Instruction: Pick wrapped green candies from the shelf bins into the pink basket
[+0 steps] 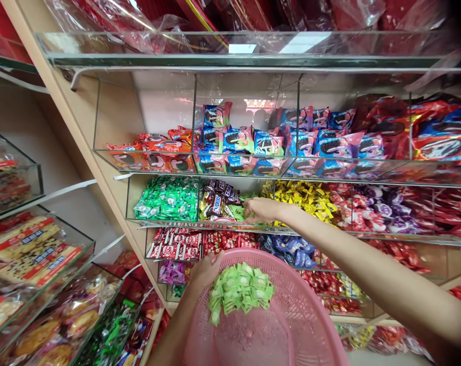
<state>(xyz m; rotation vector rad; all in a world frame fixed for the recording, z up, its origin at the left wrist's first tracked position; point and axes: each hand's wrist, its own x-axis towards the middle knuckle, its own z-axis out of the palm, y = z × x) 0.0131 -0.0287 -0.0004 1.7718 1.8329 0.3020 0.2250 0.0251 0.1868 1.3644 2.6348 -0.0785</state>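
Observation:
My left hand point(205, 270) is closed round the rim of a pink plastic basket point(321, 325), which is tilted below the shelves. A heap of light green wrapped candies point(242, 290) lies on the basket's perforated wall and base. My right hand point(266, 210) reaches into a glass-fronted compartment on the middle shelf, its fingers curled downward. Beside its fingertips are a few green packets point(237, 212) and dark Snickers bars point(217, 203). What lies between the right fingers is hidden.
Green candies point(167, 198) and yellow candies point(301, 198) flank that compartment. Above are blue-and-pink cookie packs point(238, 140) behind a glass edge point(234, 175). Blue-wrapped sweets point(287, 249) sit below. Packaged pastries point(32, 249) fill slanted shelves at left.

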